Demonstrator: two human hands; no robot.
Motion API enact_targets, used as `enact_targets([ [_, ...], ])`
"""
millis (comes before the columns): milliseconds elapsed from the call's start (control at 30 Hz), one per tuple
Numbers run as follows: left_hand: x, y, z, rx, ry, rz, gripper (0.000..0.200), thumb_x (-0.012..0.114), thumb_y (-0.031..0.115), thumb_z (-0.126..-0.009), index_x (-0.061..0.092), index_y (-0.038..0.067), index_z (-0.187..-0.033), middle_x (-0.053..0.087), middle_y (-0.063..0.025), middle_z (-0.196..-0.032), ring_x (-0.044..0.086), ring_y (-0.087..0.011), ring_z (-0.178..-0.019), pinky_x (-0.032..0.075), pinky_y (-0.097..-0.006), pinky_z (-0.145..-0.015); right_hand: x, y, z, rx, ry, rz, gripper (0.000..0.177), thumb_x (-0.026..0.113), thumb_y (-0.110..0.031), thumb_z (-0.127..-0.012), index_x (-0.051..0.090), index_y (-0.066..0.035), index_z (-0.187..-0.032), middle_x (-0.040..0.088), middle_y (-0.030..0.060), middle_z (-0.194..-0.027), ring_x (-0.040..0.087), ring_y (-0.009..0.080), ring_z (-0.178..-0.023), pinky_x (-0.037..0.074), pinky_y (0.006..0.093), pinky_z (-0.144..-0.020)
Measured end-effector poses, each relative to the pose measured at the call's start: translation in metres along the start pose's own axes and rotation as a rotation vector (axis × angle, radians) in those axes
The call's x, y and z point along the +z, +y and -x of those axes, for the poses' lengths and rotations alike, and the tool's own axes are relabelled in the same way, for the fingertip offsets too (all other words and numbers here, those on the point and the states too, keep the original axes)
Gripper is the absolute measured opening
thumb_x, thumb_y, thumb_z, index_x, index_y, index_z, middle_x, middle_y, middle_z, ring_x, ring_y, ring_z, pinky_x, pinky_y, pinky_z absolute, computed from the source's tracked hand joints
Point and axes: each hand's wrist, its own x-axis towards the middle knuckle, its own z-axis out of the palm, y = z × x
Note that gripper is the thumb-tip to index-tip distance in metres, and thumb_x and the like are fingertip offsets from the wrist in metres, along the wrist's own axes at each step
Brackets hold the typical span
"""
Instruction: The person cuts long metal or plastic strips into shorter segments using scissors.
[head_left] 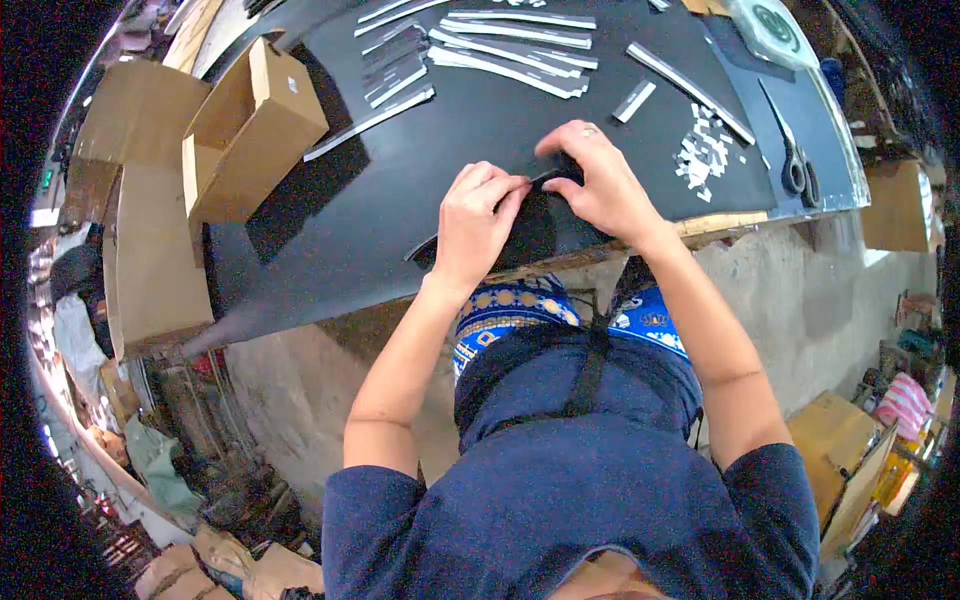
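Two hands work at the near edge of the surface (pixel 330 230). The left hand (pixel 480 215) is curled with its fingertips pinched narrow on one black piece (pixel 545 225). The right hand (pixel 597 180), at one o'clock from it and almost touching, is bent over the same piece and grips its top edge. The piece lies flat at the surface's near rim, straight ahead of the person. One open cardboard box (pixel 255 125) stands at ten o'clock from the hands, well apart. One pair of scissors (pixel 797 165) lies at three o'clock near the right rim. One heap of small white scraps (pixel 705 155) sits between the scissors and the right hand. At twelve o'clock lies a spread of pale strips (pixel 510 45), about a dozen, too overlapped to count surely. One short strip (pixel 633 100) and one long strip (pixel 690 90) lie to their right, and one more long strip (pixel 372 122) slants beside the box. The surface is black and matt, with a bare wooden edge (pixel 720 222) showing at four o'clock. A flat cardboard sheet (pixel 150 250) overhangs its left side. Below it is a grey concrete floor (pixel 290 400), with boxes and clutter at seven and four o'clock. Open black surface lies between the hands and the box, and the hands sit right at the rim.
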Motion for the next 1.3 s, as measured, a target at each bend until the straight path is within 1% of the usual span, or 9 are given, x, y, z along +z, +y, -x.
enact_targets([
  [167,0.0,0.002,-0.001,-0.011,0.03,-0.016,0.009,0.069,0.004,-0.076,0.069,0.002,-0.085,0.064,-0.01,-0.079,0.062,-0.0234,-0.075,0.049,-0.0315,-0.069,0.013,-0.014,0.021,0.32,0.416,-0.391,0.064,0.067,0.009,-0.07,0.045,-0.004,-0.129,0.05,0.0153,-0.126,0.048,0.028,-0.122,0.041,0.0374,-0.102],
  [200,0.001,0.001,-0.001,-0.011,0.027,-0.016,0.009,0.069,0.004,-0.076,0.069,0.002,-0.085,0.064,-0.01,-0.079,0.062,-0.0234,-0.075,0.049,-0.0315,-0.069,0.017,-0.017,0.024,0.39,0.416,-0.546,0.071,0.06,0.011,-0.075,0.032,-0.003,-0.139,0.037,0.015,-0.141,0.033,0.0269,-0.135,0.028,0.0385,-0.111],
  [367,0.001,0.002,-0.002,-0.029,0.02,-0.038,0.01,0.07,0.004,-0.075,0.07,0.003,-0.085,0.065,-0.0101,-0.079,0.063,-0.0234,-0.076,0.049,-0.0307,-0.07,0.028,-0.023,0.023,0.36,0.367,-0.773,0.077,0.043,0.017,-0.075,0.017,-0.002,-0.145,0.021,0.0135,-0.15,0.014,0.0256,-0.142,0.014,0.0381,-0.115],
  [467,0.001,0.001,-0.001,-0.018,0.024,-0.032,0.011,0.07,0.004,-0.075,0.07,0.003,-0.086,0.064,-0.01,-0.079,0.062,-0.0233,-0.076,0.049,-0.0308,-0.07,0.029,-0.024,0.02,0.346,0.404,-0.744,0.072,0.045,0.019,-0.076,0.027,-0.003,-0.142,0.029,0.0113,-0.147,0.026,0.024,-0.139,0.023,0.0362,-0.113],
  [533,0.001,-0.001,0.0,-0.017,0.027,-0.03,0.012,0.07,0.004,-0.075,0.07,0.003,-0.087,0.064,-0.01,-0.079,0.062,-0.0232,-0.076,0.049,-0.0308,-0.07,0.021,-0.016,0.018,0.242,0.354,-0.255,0.056,0.055,0.012,-0.073,0.051,-0.005,-0.125,0.052,0.0156,-0.126,0.047,0.03,-0.123,0.036,0.0365,-0.105],
  [567,0.001,-0.002,0.0,-0.011,0.028,-0.025,0.012,0.07,0.004,-0.075,0.07,0.002,-0.087,0.064,-0.01,-0.079,0.062,-0.0231,-0.076,0.049,-0.0309,-0.069,0.015,-0.012,0.016,0.242,0.351,-0.257,0.056,0.055,0.012,-0.073,0.051,-0.005,-0.125,0.052,0.0156,-0.126,0.047,0.03,-0.123,0.036,0.0365,-0.105],
  [667,0.001,-0.001,0.0,-0.012,0.022,-0.035,0.012,0.069,0.003,-0.076,0.071,0.002,-0.088,0.064,-0.0099,-0.079,0.062,-0.023,-0.076,0.048,-0.031,-0.069,0.003,-0.007,0.008,0.085,0.262,-0.041,0.02,0.069,-0.003,-0.07,0.067,-0.004,-0.089,0.064,0.0099,-0.091,0.056,0.0288,-0.093,0.045,0.0371,-0.084],
  [1200,-0.023,-0.007,-0.005,-0.085,-0.095,0.081,0.015,0.071,0.005,-0.074,0.071,0.002,-0.089,0.065,-0.0088,-0.077,0.062,-0.0189,-0.074,0.048,-0.0283,-0.067,-0.021,0.019,-0.014,-0.039,-0.101,-0.128,0.008,0.069,-0.004,-0.073,0.068,-0.002,-0.081,0.066,0.0059,-0.076,0.06,0.0194,-0.078,0.048,0.0316,-0.073],
  [1300,-0.042,-0.005,-0.018,-0.284,-0.353,0.276,0.015,0.072,0.006,-0.075,0.072,0.0,-0.09,0.066,-0.0059,-0.077,0.062,-0.0142,-0.073,0.046,-0.0255,-0.066,-0.04,0.008,-0.018,0.283,-0.397,-0.559,0.007,0.069,-0.006,-0.078,0.067,0.0,-0.082,0.066,0.0038,-0.077,0.062,0.013,-0.071,0.049,0.0267,-0.067],
])
